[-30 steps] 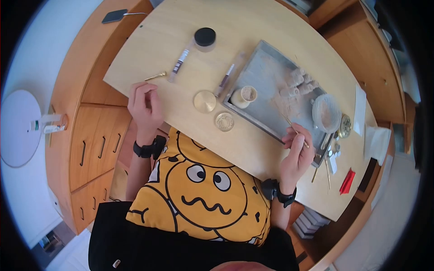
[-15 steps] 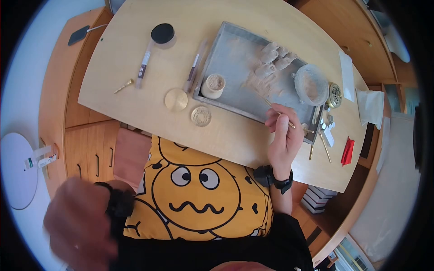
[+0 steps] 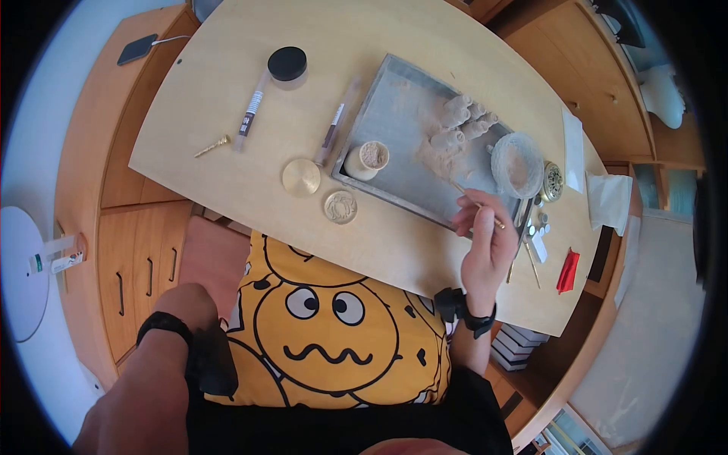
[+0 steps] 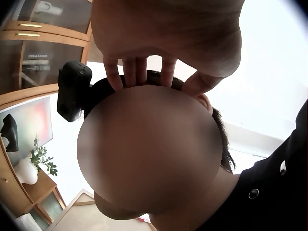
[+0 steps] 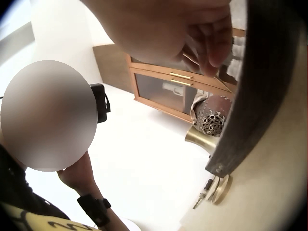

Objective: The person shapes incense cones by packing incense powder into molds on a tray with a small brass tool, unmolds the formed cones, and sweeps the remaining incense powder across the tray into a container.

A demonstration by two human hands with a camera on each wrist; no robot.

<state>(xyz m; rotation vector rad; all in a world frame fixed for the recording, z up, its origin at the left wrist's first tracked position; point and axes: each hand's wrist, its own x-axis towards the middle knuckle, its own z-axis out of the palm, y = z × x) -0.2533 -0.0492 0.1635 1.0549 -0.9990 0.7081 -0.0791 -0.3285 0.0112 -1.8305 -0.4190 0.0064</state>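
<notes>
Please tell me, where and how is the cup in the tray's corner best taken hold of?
Probably grip the cup around its outer wall, coming from the right, over the tray: it stands upright close to the left and front rims, and powder shows in its open mouth, so keep it level.

Pale wooden table (image 3: pixel 409 250) carries shallow grey rectangular tray (image 3: pixel 406 121), black-lidded clear round jar (image 3: pixel 288 67), two slim dark-labelled clear tubes (image 3: pixel 331 135), flat round gold disc (image 3: pixel 301 177), small gold-toned round dish (image 3: pixel 340 207), small red folded piece (image 3: pixel 568 271).

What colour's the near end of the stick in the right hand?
Gold-coloured. The stick's near end shows best in the head view.
</notes>
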